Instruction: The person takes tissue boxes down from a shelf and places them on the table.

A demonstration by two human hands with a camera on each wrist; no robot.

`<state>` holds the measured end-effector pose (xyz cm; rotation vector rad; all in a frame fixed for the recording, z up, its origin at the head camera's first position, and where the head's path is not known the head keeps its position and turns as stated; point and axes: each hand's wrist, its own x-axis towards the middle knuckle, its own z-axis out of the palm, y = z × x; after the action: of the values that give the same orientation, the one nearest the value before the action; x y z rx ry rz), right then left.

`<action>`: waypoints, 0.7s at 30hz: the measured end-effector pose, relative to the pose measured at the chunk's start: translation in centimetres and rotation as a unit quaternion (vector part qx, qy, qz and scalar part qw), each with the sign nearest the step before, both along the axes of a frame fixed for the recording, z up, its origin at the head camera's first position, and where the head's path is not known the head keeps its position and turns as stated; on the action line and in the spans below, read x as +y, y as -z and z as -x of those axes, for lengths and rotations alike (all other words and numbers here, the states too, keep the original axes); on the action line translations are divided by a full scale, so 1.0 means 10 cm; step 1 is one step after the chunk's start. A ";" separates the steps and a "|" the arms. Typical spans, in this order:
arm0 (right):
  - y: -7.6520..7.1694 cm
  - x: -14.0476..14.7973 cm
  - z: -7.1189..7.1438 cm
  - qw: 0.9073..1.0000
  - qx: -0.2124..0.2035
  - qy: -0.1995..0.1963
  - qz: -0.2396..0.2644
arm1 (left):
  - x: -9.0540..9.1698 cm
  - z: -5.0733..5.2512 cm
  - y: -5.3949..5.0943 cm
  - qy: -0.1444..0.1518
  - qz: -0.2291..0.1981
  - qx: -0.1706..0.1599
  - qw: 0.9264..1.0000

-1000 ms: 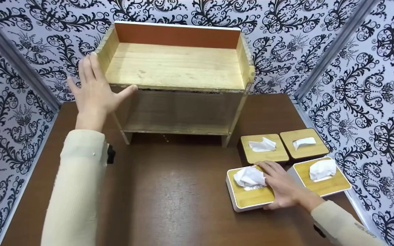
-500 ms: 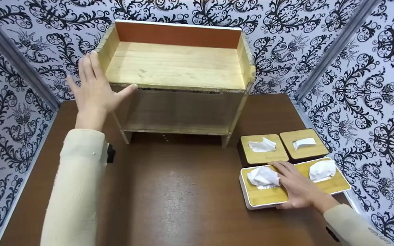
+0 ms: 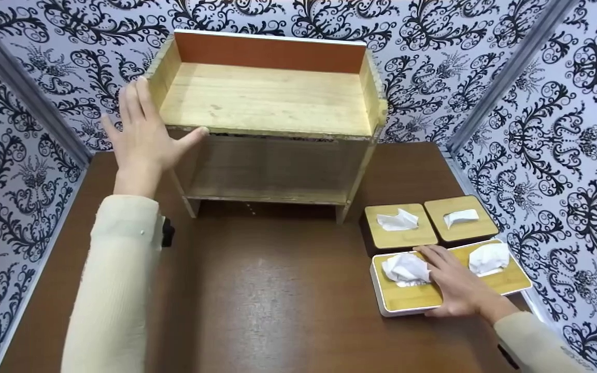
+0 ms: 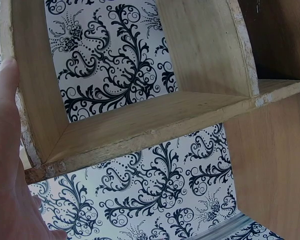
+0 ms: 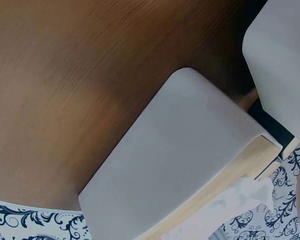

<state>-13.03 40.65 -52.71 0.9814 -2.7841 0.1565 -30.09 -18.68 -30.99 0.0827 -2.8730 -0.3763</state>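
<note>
My left hand (image 3: pixel 143 134) touches the left front corner of a small wooden shelf (image 3: pixel 267 103), its fingers outstretched along the side and its thumb on the front edge. In the left wrist view, that hand (image 4: pixel 7 160) lies beside the shelf's side panel (image 4: pixel 35 75). My right hand (image 3: pixel 456 285) grips a white tissue box (image 3: pixel 407 298) with a wood-look lid and a tissue tuft on top. Its fingers lie at the far side, the thumb at the near side. Right beside it is another white tissue box (image 3: pixel 511 280), partly hidden by the hand.
Behind the white boxes stand two dark tissue boxes with wood-look lids, the left one (image 3: pixel 381 235) and the right one (image 3: pixel 464 233). Patterned wallpaper panels (image 3: pixel 563 171) enclose the brown table (image 3: pixel 257 311) at the back and both sides.
My right hand has slid the white tissue box rightward, up against or close to the other white one. The left hand has stayed at the shelf corner.
</note>
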 end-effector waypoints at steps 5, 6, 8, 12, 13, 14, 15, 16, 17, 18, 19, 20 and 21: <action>0.04 0.05 0.01 1.000 -0.008 0.008 0.004 | -0.01 0.00 0.00 0.000 0.000 0.000 1.000; 0.04 0.06 0.01 1.000 -0.008 0.008 0.006 | -0.01 0.00 -0.01 0.000 0.000 -0.001 1.000; 0.05 0.07 0.02 1.000 -0.009 0.010 0.007 | -0.01 -0.01 -0.01 -0.001 0.000 0.000 1.000; 0.07 0.08 0.02 1.000 -0.007 0.011 0.001 | -0.01 -0.02 -0.01 -0.002 0.002 -0.001 1.000; 0.08 0.08 0.03 1.000 -0.007 0.011 0.000 | 0.00 -0.02 -0.01 -0.002 0.003 0.000 1.000; 0.08 0.09 0.03 1.000 -0.007 0.012 -0.001 | 0.00 -0.02 -0.01 -0.002 0.004 -0.001 1.000; 0.08 0.09 0.03 1.000 -0.007 0.011 0.000 | 0.00 -0.02 -0.01 -0.002 0.005 -0.001 1.000; 0.09 0.09 0.03 1.000 -0.007 0.012 0.000 | 0.00 -0.02 -0.01 -0.003 0.007 -0.001 1.000; 0.09 0.09 0.03 1.000 -0.007 0.011 0.001 | 0.00 -0.02 -0.01 -0.003 0.008 -0.001 1.000; 0.10 0.10 0.03 1.000 -0.007 0.010 0.001 | 0.01 -0.02 -0.01 -0.004 0.009 -0.001 1.000; 0.10 0.10 0.03 1.000 -0.008 0.010 0.002 | 0.01 -0.02 -0.02 -0.004 0.009 -0.001 1.000; 0.11 0.10 0.04 1.000 -0.009 0.011 0.004 | 0.01 -0.02 -0.02 -0.004 0.009 -0.001 1.000; 0.11 0.10 0.04 1.000 -0.011 0.011 0.006 | 0.01 -0.02 -0.02 -0.004 0.008 0.000 1.000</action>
<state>-13.39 41.68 -53.80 0.9519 -2.8083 0.1826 -29.93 -18.58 -30.84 0.0900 -2.8755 -0.3509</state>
